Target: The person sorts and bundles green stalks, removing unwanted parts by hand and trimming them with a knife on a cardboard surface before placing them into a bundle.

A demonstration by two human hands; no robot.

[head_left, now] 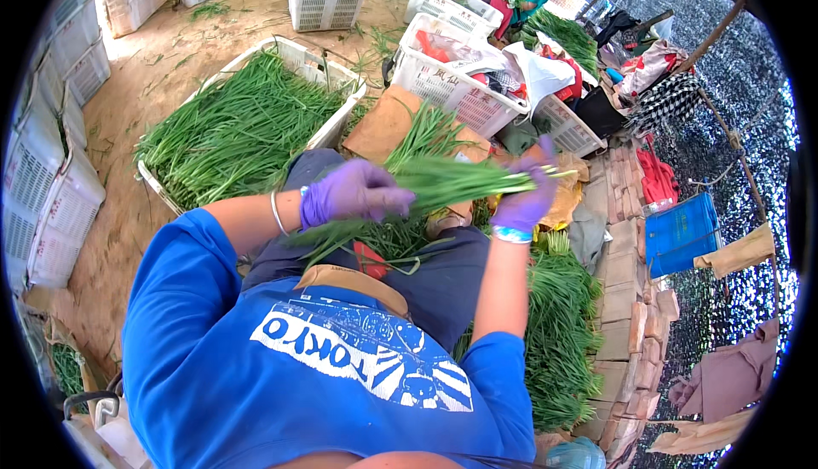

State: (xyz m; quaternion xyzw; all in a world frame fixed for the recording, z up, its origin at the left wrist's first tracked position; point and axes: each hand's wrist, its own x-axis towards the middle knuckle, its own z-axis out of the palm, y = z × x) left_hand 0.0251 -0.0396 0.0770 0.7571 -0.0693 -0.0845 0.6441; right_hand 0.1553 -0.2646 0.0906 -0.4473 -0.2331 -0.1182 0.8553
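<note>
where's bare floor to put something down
Bare dirt floor lies between the stacked crates at far left and the crate of greens; another patch, with scattered scraps, lies between that crate and the white crate beyond. It is crowded around the left hand and right hand: a bunch of greens there, a green heap lower right.

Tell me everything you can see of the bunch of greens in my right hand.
The bunch of greens has long, thin green leaves paling to whitish stem ends. It is held sideways above the lap, stems to the right, gripped near those ends by the purple-gloved right hand. Blur hides whether the left hand touches the leafy end.
</note>
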